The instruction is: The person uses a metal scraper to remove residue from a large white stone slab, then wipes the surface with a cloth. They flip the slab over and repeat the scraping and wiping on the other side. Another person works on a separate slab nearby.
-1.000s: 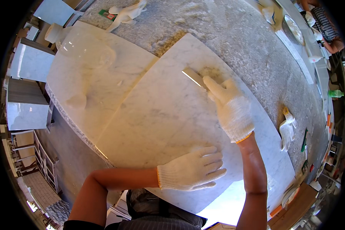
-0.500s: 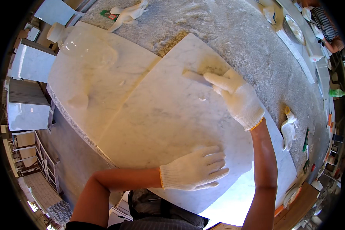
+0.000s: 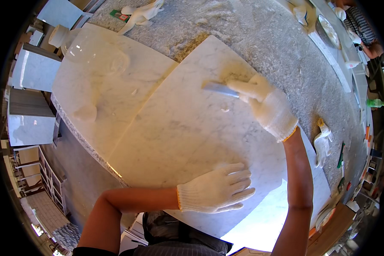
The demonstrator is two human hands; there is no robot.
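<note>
A white marble slab with grey veins (image 3: 175, 132) lies before me, its left part beside another pale slab (image 3: 111, 64) across a yellowish seam. My right hand (image 3: 266, 104), in a white knit glove with an orange cuff edge, is closed on a flat metal scraper blade (image 3: 221, 89). The blade lies low against the slab, next to a patch of yellow-brown dust (image 3: 237, 73). My left hand (image 3: 217, 188), gloved the same way, rests flat on the near part of the slab with its fingers stretched out. A small white chip (image 3: 225, 110) sits below the blade.
A crumpled white glove (image 3: 143, 16) and a small green-and-red box (image 3: 119, 16) lie on the rough grey tabletop (image 3: 260, 34). Another glove (image 3: 323, 143) is at the right. A metal bowl (image 3: 327, 32) and another person's arm (image 3: 373, 50) show at the far right.
My right hand has shifted slightly right and nearer, and the blade has tilted so that its face now shines bluish. My left hand stays in place.
</note>
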